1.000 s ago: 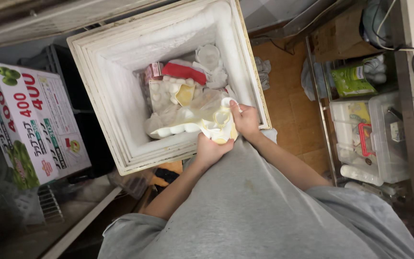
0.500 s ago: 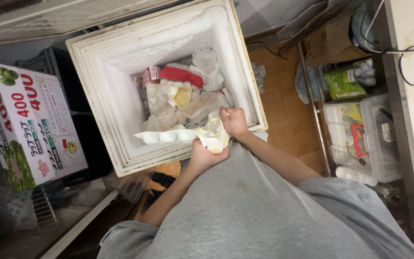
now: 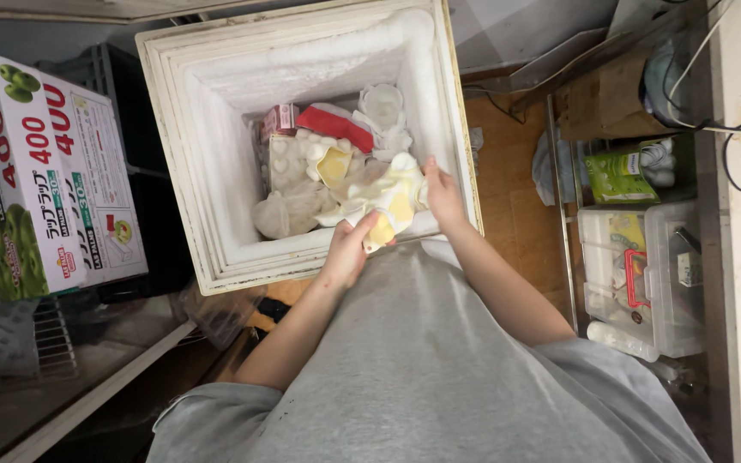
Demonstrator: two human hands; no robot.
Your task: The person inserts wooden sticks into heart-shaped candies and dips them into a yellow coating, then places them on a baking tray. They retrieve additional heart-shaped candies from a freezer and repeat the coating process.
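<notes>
Both hands on frosted yellow bag (image 3: 385,199) over chest freezer (image 3: 216,163): left hand (image 3: 349,249) clenched on lower corner, right hand (image 3: 443,193) gripping side, keeping bag above packed contents.

Home kitchen or pantry corner, cramped and lived-in. Evidence: small frosted chest freezer (image 3: 216,171) open on floor, thick ice on inner walls, packed with bagged frozen food (image 3: 319,171). Cardboard box of cling film rolls (image 3: 45,180) stacked at left. Wire rack (image 3: 559,214) at right, beside wooden floor (image 3: 516,171), with clear plastic storage bins (image 3: 636,283) and green snack packet (image 3: 617,177). Cardboard carton (image 3: 606,99), loose cables (image 3: 731,129) along pale counter edge. Domestic clutter, no commercial fittings.
</notes>
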